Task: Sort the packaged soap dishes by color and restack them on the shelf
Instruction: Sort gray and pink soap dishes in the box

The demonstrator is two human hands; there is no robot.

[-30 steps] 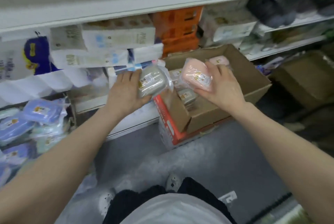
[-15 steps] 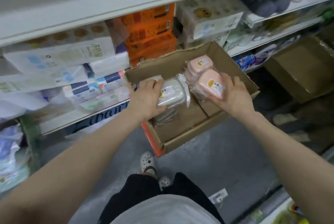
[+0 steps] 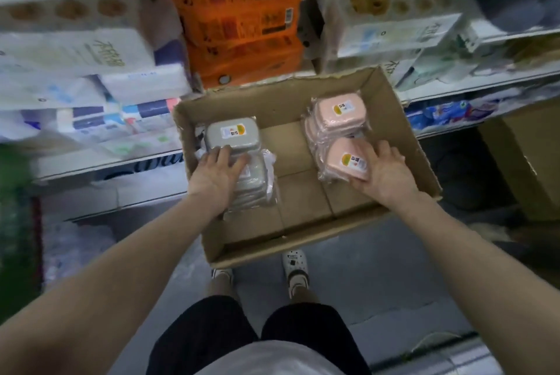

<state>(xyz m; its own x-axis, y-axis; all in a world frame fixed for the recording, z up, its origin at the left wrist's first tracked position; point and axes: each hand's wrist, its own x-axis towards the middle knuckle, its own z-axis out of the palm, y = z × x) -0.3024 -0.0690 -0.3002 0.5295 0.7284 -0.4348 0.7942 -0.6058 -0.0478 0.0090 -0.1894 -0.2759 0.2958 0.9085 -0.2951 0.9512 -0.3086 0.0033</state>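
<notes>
An open cardboard box leans out from the lower shelf. Grey wrapped soap dishes lie at its left side, pink ones at its right. My left hand lies on top of a grey dish that sits on the near grey pile, fingers spread over it. Another grey dish lies just behind. My right hand grips a pink dish from its right side, resting it on the near pink pile. A second pink stack stands behind it.
Shelves behind the box hold orange tissue packs, white paper packs at the left and more packs at the right. A brown carton stands on the floor at the right. My feet stand on grey floor below the box.
Both hands have come down into the box. The grey dish has gone from mid-air onto the left pile and the pink dish onto the right pile. The view has tilted down.
</notes>
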